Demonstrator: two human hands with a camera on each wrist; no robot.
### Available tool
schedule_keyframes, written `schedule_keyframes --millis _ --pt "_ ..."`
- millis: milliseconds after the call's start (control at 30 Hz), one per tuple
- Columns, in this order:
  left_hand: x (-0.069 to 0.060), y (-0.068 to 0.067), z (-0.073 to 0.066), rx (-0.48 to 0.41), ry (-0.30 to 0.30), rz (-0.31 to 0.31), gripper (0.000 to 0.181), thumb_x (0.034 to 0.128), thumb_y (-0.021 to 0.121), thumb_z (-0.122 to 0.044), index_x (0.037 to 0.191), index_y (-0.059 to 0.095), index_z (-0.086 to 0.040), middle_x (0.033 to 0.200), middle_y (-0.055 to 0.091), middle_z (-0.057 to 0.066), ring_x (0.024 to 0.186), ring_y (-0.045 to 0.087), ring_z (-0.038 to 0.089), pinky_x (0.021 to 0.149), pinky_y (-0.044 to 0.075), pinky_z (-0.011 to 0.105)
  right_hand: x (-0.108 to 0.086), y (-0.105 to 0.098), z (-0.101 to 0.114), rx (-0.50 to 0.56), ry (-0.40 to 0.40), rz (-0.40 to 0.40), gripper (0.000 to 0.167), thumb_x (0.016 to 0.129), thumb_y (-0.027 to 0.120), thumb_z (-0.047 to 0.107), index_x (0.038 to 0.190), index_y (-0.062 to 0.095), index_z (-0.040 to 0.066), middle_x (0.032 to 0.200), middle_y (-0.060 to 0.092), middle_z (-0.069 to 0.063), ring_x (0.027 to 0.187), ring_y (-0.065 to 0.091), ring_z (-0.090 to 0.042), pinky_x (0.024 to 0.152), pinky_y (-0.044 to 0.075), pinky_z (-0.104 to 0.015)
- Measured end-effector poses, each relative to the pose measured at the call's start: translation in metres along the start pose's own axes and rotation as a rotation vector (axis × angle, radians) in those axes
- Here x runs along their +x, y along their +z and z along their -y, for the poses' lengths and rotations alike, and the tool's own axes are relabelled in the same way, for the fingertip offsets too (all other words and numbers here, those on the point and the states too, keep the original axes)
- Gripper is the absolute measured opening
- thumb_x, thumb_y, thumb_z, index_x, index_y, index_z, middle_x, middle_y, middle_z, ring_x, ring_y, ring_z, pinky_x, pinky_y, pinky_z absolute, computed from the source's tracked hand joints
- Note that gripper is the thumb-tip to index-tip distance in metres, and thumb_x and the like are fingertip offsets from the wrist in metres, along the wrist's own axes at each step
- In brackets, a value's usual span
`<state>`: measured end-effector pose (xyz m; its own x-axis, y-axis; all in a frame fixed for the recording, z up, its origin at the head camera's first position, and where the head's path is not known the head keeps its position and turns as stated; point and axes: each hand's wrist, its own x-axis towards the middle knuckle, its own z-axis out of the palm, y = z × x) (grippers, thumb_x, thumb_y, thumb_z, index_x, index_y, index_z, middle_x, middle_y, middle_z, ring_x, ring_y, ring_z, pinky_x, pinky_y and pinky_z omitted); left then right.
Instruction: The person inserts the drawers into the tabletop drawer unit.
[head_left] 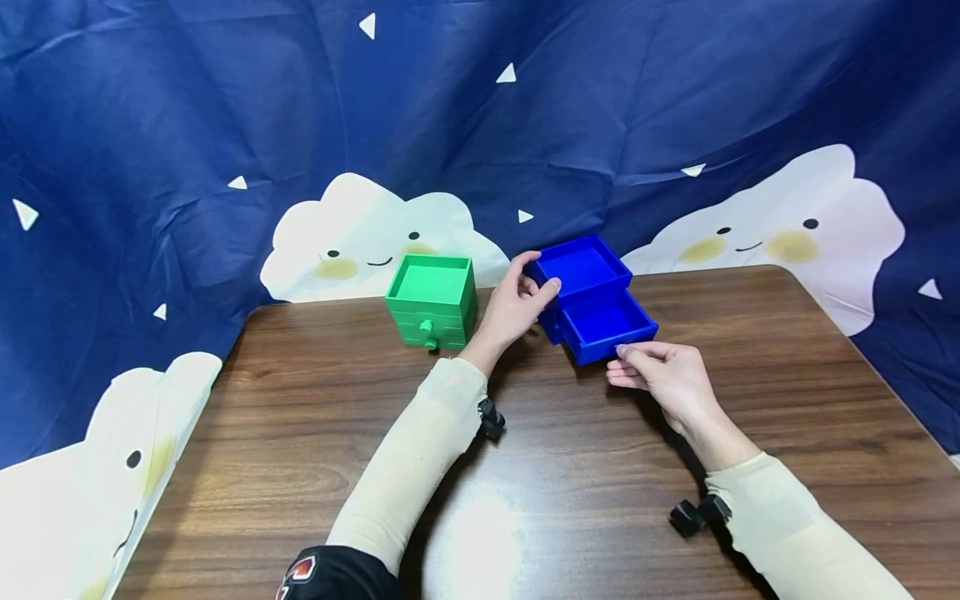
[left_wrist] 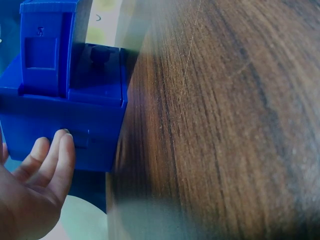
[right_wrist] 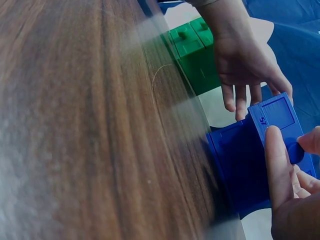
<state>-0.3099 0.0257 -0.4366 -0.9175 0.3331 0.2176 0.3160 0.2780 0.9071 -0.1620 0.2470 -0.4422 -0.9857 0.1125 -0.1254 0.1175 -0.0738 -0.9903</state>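
Note:
A small blue drawer box [head_left: 585, 267] with a tray-like top stands near the table's back edge. Its upper drawer [head_left: 609, 323] is pulled out toward the front; the lower drawer, with a dark knob [left_wrist: 100, 56], is in. My left hand [head_left: 513, 310] holds the box's left side, the thumb at the top rim and several fingers against the side wall. In the right wrist view, the round knob [right_wrist: 295, 152] of the pulled-out drawer is between the thumb and fingers of my right hand [head_left: 675, 379]. The inside of that drawer looks bare.
A green drawer box [head_left: 431, 300] with two front knobs stands left of the blue one, near my left forearm. Both are on a brown wooden table [head_left: 570, 492]. Behind the table hangs a dark blue cloth [head_left: 450, 108] with smiling clouds.

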Motion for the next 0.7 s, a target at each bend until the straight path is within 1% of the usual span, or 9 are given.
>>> schedule_keyframes --millis 133,367,567,700 --pt "0.0002 -0.0001 -0.0006 0.004 -0.001 -0.001 0.057 0.1038 0.070 -0.038 0.155 0.050 -0.023 0.092 0.056 -0.001 0.077 0.052 0.011 0.069 0.044 0.022 0.0003 -0.0010 0.0007 -0.005 -0.001 0.004 0.035 0.106 0.062 0.001 0.128 0.056 -0.026 0.082 0.081 -0.001 0.076 0.080 -0.011 0.077 0.066 -0.030" --pt "-0.0003 0.0005 0.0003 0.003 -0.006 -0.004 0.058 0.1034 0.070 -0.039 0.155 0.049 -0.024 0.093 0.056 -0.001 0.078 0.053 0.011 0.070 0.044 0.022 -0.0006 -0.0028 0.0019 0.013 -0.017 0.004 0.026 0.105 0.063 0.000 0.120 0.063 -0.022 0.081 0.081 -0.002 0.075 0.080 -0.011 0.076 0.066 -0.030" --pt "-0.0007 0.0000 0.0000 -0.003 -0.002 -0.006 0.059 0.1028 0.071 -0.040 0.155 0.050 -0.023 0.093 0.056 -0.001 0.079 0.054 0.013 0.071 0.044 0.022 -0.0002 -0.0024 0.0013 0.017 -0.017 -0.004 0.027 0.106 0.063 0.002 0.120 0.063 -0.021 0.081 0.081 -0.002 0.075 0.080 -0.011 0.077 0.067 -0.030" --pt "-0.0004 0.0003 0.0007 -0.008 -0.001 -0.005 0.059 0.1027 0.071 -0.040 0.155 0.050 -0.023 0.093 0.056 -0.001 0.079 0.054 0.014 0.071 0.044 0.022 -0.0003 -0.0006 0.0000 0.051 -0.016 -0.017 0.018 0.106 0.063 0.001 0.115 0.068 -0.014 0.080 0.081 -0.004 0.074 0.081 -0.013 0.076 0.067 -0.031"
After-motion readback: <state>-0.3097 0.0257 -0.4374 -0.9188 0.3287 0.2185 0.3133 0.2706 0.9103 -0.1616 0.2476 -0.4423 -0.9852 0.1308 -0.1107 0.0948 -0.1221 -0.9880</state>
